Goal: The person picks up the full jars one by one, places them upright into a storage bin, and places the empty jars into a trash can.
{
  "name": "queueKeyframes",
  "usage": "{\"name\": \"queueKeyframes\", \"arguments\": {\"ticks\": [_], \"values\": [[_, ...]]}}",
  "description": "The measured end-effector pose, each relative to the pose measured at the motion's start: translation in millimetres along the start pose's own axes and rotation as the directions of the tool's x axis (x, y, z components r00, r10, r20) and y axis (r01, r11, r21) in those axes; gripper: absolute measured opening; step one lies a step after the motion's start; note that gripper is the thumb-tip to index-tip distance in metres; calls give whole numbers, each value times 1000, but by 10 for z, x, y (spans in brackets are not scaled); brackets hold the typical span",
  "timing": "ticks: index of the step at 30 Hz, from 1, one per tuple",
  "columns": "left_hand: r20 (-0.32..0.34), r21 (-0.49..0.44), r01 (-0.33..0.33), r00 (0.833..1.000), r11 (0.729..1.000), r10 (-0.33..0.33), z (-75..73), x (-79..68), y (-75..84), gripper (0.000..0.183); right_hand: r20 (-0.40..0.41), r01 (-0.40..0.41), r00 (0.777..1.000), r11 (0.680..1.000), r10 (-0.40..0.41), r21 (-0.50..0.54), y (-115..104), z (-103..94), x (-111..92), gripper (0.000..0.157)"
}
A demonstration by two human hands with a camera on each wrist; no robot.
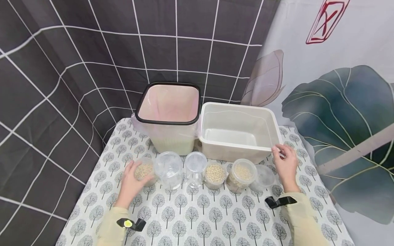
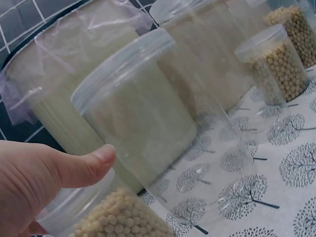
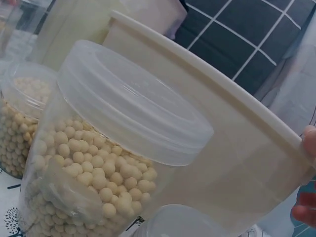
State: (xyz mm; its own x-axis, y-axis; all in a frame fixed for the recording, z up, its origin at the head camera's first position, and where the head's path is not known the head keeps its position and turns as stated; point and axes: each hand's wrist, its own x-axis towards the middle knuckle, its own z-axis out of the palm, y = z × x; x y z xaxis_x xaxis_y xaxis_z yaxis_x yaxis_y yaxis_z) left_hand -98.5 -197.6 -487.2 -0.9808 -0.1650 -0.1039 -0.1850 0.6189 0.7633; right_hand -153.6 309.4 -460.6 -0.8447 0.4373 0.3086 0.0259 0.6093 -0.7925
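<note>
In the head view my left hand (image 1: 133, 182) grips a lidded clear jar of soybeans (image 1: 144, 171) at the left end of a row of jars. Its thumb (image 2: 94, 165) lies along the lid in the left wrist view. An empty clear jar (image 1: 169, 172) stands right beside it. At the other end, my right hand (image 1: 285, 164) holds the front right corner of a white plastic bin (image 1: 231, 149) with curled fingertips at the rim. Nearest that hand in the row are an empty translucent jar (image 1: 264, 177) and a large soybean jar (image 3: 94, 173).
A second, narrower empty jar (image 1: 195, 167) and another soybean jar (image 1: 214, 175) stand mid-row. Behind the row, left of the bin, is a black-rimmed trash can (image 1: 172, 138) with a pinkish liner. The tree-print tablecloth (image 1: 197, 218) spreads in front; a dark tiled curtain (image 1: 197, 54) hangs behind.
</note>
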Motion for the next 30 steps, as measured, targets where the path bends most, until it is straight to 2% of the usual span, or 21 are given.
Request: {"name": "queueKeyframes", "arguments": {"ticks": [5,10,12,17,20,24,25,30], "values": [[-3,17,-19,1000,1000,19,27,14,-23,87,-38,-33,999,995,37,91,325,111,77,38],[-13,44,-9,1000,999,10,40,12,-23,87,-35,-34,998,969,43,244,706,232,198,33],[-14,44,0,1000,999,0,49,10,-16,87,-37,-30,998,967,41,252,954,309,271,32],[-25,57,-9,1000,998,11,77,2,5,84,-70,-20,997,993,29,116,1486,465,403,33],[-39,78,-13,999,997,16,95,5,15,81,-78,-7,997,995,15,100,1577,482,417,33],[-69,100,-18,997,995,25,117,17,23,75,-86,-7,996,992,19,130,1566,488,437,33],[-78,104,-18,997,994,26,122,21,21,73,-64,-18,997,983,30,185,1480,454,418,31],[-116,112,-13,993,994,26,144,33,13,68,-63,-3,998,969,19,248,1463,471,426,31]]}}
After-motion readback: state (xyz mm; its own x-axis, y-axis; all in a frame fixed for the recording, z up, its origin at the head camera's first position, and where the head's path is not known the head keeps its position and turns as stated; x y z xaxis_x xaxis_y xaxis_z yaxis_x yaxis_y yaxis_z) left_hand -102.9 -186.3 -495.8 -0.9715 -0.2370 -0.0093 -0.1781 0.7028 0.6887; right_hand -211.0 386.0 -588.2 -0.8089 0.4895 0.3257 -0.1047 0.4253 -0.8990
